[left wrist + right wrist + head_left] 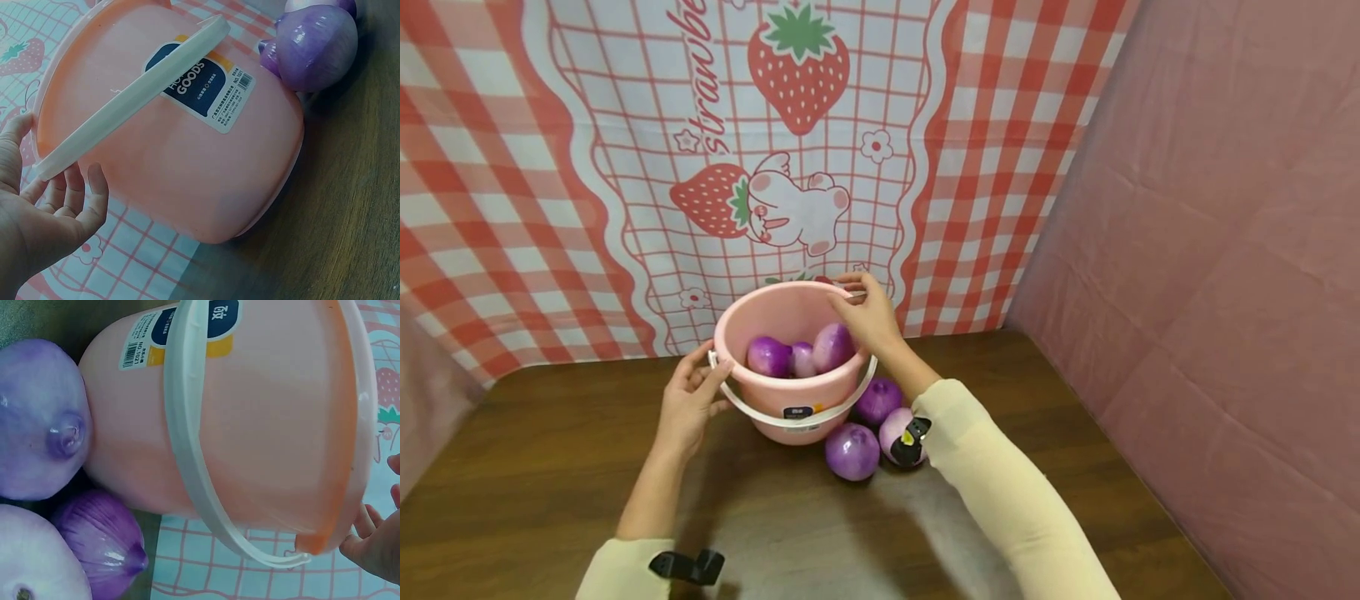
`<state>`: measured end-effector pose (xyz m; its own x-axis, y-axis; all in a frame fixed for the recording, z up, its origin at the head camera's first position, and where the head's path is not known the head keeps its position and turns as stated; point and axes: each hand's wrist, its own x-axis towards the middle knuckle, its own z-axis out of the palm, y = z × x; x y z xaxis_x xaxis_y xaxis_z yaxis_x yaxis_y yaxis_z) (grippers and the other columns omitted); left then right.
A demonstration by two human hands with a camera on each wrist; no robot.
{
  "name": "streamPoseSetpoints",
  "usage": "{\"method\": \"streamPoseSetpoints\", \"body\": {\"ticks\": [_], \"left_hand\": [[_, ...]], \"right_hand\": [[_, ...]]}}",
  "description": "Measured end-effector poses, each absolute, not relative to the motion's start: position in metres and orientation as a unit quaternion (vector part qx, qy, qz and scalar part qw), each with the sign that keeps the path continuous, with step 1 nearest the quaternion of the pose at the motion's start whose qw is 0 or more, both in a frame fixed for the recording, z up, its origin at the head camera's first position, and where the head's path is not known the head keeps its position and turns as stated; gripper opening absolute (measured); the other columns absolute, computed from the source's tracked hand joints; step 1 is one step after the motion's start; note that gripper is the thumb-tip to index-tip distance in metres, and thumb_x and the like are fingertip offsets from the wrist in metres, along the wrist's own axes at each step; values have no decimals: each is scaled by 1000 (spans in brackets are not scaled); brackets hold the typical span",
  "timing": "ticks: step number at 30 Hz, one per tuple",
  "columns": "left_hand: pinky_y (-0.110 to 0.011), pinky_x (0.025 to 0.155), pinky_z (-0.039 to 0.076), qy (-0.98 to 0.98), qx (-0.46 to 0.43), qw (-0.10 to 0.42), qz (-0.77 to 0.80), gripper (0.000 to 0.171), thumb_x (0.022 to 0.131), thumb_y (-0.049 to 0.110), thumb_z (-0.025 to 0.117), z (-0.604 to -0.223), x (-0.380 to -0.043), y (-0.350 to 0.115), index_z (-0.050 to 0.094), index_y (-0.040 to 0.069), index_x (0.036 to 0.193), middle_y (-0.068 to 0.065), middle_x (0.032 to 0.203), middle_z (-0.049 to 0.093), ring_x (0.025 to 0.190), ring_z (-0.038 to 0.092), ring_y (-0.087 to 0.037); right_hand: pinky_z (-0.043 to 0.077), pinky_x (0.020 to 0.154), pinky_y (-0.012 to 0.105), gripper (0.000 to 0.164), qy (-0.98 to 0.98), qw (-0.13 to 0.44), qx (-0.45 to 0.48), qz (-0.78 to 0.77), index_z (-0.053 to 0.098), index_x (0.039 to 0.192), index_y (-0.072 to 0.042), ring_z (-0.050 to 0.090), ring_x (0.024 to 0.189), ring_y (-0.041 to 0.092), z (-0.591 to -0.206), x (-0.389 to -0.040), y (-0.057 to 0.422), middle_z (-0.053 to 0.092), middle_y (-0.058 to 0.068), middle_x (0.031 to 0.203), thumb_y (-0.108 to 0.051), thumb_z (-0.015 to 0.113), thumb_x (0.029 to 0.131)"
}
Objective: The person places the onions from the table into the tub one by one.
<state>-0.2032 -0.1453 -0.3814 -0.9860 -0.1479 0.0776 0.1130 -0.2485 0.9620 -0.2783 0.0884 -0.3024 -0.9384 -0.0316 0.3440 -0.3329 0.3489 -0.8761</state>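
Observation:
A pink bucket point(790, 393) stands upright with its white handle point(797, 422) hanging down over the front. Inside it lie purple onions, among them a dark one point(768, 357) and a paler one point(833, 348). My left hand point(688, 400) holds the left side of the bucket, thumb at the rim and fingers below the handle's end. At the far right of the rim, my right hand point(868, 317) pinches the edge with the thumb. In the right wrist view, part of the right hand point(378, 544) shows at the rim beside the handle's end.
Three more onions sit on the wooden table point(775, 517) at the bucket's right front: a shiny one point(852, 452), a darker one point(878, 400), and a pale one point(892, 429) partly hidden by the right wrist's strap. A strawberry-print checked cloth point(985, 167) hangs behind; a pink cloth point(1210, 250) borders the right.

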Motion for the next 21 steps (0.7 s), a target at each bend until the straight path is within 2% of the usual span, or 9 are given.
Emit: {"method": "streamPoseSetpoints", "body": {"ticks": [6, 11, 16, 21], "left_hand": [[-23, 63, 58, -606, 11, 82, -791, 58, 88, 21, 66, -382, -203, -146, 39, 10, 139, 8, 88, 60, 73, 61, -6], [-22, 62, 58, -610, 14, 82, -788, 57, 88, 22, 66, -383, -204, -146, 41, 13, 138, 9, 87, 60, 73, 60, -5], [-22, 62, 58, -612, 17, 85, -786, 53, 89, 21, 65, -384, -204, -147, 43, 16, 137, 9, 86, 60, 72, 60, -4], [-21, 62, 58, -609, 11, 84, -789, 56, 88, 21, 66, -383, -203, -146, 41, 13, 138, 8, 87, 60, 71, 60, -3]], "right_hand": [[55, 85, 36, 32, -812, 146, 105, 555, 59, 114, -10, 61, 101, 28, -297, -272, 98, 59, 14, 119, -23, 68, 86], [56, 86, 36, 32, -807, 155, 112, 559, 59, 114, -9, 61, 103, 29, -297, -266, 108, 59, 11, 118, -19, 68, 86], [56, 86, 37, 32, -809, 154, 121, 554, 59, 115, -6, 60, 104, 29, -299, -263, 119, 59, 14, 120, -17, 67, 86], [56, 83, 36, 35, -820, 150, 116, 540, 59, 115, -7, 61, 104, 28, -302, -259, 129, 58, 12, 121, -23, 68, 85]]}}
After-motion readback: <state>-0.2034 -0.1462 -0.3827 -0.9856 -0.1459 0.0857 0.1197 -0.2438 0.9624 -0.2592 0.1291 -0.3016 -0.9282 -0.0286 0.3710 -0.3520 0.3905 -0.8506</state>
